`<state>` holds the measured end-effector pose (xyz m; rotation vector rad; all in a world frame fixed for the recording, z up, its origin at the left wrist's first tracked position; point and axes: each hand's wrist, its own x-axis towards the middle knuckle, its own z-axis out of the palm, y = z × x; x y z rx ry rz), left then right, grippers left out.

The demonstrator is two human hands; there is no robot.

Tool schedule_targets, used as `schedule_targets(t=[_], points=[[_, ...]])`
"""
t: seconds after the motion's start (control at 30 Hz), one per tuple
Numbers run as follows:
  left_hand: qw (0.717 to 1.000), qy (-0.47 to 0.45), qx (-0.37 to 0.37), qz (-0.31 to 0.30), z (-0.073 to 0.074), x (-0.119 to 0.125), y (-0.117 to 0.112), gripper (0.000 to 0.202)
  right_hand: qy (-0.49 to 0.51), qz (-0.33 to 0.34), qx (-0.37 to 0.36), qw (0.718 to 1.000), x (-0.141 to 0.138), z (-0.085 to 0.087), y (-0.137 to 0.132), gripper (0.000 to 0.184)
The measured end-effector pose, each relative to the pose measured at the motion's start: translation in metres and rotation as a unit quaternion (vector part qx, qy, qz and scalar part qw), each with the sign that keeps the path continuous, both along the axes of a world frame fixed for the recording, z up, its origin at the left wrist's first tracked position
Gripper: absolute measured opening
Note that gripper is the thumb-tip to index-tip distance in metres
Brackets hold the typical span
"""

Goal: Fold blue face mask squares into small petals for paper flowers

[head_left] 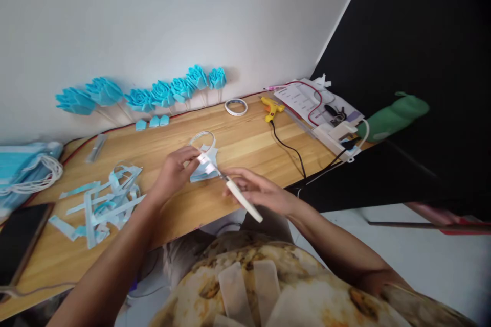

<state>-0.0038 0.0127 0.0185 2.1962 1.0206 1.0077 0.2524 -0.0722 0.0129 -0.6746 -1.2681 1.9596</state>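
- White pc (207, 163): small, bright; thin white loop (203, 133) just beyond, above blue sheet (203, 176).
- L hand (177, 169): pc pinched at fingertips.
- R hand (265, 190): grips white-handled tool (245, 202), metal end twd pc.

On the tabletop (251, 135), flowers (161, 94) line the back, left of a tape roll (235, 113); a glue gun (272, 108) lies right of the roll; scraps (90, 219) lie between a phone (21, 235) and the left hand (174, 171), with masks (23, 163) behind the phone
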Motion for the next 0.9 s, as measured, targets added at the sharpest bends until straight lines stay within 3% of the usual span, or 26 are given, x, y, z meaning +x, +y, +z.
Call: schedule_targets(t=[0.1,0.27,0.33,0.4,0.47,0.53,0.7,0.83,0.9], points=[[0.994,0.089,0.050,-0.033,0.008,0.017,0.010,0.021,0.049,-0.078,-0.046,0.995,0.040,0.001,-0.017,0.051],[0.976,0.184,0.075,-0.084,0.004,0.093,0.056,0.026,0.112,-0.210,-0.061,0.969,0.067,-0.002,-0.026,0.063],[0.977,0.181,0.071,-0.081,0.002,0.117,0.072,0.027,0.096,-0.219,-0.081,0.968,0.068,-0.003,-0.025,0.057],[0.984,0.152,0.074,-0.064,0.005,0.122,0.078,0.040,0.077,-0.200,-0.101,0.971,0.071,-0.002,-0.024,0.049],[0.986,0.122,0.100,-0.052,0.011,0.107,0.076,0.041,0.054,-0.175,-0.106,0.977,0.076,-0.001,-0.025,0.047],[0.989,0.111,0.102,-0.011,0.014,0.077,0.070,0.041,0.019,-0.153,-0.099,0.983,0.082,0.002,-0.027,0.049],[0.991,0.113,0.023,0.062,-0.004,0.001,0.048,0.042,-0.133,-0.144,-0.045,0.980,0.084,0.006,-0.013,0.050],[0.990,0.128,0.001,0.053,-0.011,-0.020,0.028,0.037,-0.268,-0.196,0.043,0.942,0.062,-0.004,0.032,0.039],[0.990,0.136,-0.003,0.047,-0.009,-0.020,0.022,0.034,-0.345,-0.233,0.127,0.900,0.050,-0.012,0.055,0.034]])
